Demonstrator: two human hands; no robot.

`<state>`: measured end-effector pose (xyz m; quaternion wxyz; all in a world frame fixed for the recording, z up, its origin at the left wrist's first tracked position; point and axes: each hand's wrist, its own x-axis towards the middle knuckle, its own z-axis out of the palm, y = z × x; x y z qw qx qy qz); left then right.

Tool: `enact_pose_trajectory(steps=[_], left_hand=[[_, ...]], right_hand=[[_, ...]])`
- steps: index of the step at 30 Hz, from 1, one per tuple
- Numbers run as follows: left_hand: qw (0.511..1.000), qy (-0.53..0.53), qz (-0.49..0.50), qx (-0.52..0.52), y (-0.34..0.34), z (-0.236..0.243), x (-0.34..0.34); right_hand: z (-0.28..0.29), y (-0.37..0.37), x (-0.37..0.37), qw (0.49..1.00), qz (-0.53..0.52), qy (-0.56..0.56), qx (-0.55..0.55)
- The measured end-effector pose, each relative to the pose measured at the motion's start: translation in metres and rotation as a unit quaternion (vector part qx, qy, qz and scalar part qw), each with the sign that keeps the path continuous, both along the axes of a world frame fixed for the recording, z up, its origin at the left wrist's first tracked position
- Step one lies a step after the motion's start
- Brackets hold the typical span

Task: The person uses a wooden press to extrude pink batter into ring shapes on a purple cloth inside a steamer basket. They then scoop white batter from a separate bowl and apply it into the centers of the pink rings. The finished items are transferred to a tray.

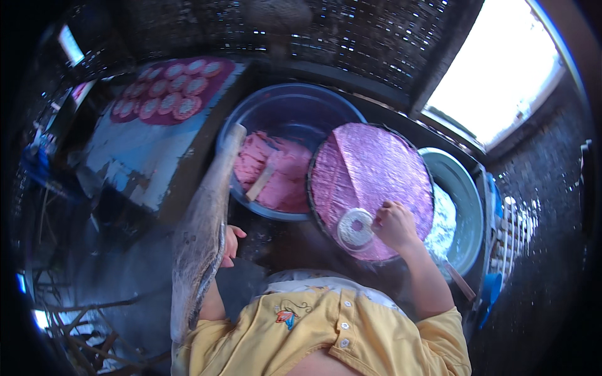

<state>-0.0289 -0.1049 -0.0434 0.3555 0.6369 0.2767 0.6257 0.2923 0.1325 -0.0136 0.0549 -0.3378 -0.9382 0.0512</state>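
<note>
My right hand [395, 227] is over the lower right of a round tray covered with a shiny pink sheet [370, 166]. Its fingers are curled together beside a flat white ring [346, 233], which lies near the sheet's front edge; what they hold, if anything, is hidden. My left hand [232, 246] is low on the left, fingers apart, partly behind a long greyish-brown post [204, 238]. Nothing shows in it. Left of the tray, a large blue basin [295, 94] holds soft pink dough [288, 178] with a flat wooden stick [260, 183] in it.
On the right, a pale green basin [473, 216] contains white matter [443, 216]; a wooden handle [459, 280] sticks out over its front. At the far left, a table [135, 153] bears a pink sheet with several pink-and-white rounds [166, 88]. A bright window [495, 69] opens at upper right.
</note>
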Motion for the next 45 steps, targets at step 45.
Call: enact_pose_trajectory(steps=[45], left_hand=[[0.556,0.471,0.302,-0.615,0.024,-0.145,0.025]], right_hand=[[-0.158,-0.110,0.084,0.956,-0.203,-0.108,-0.183]])
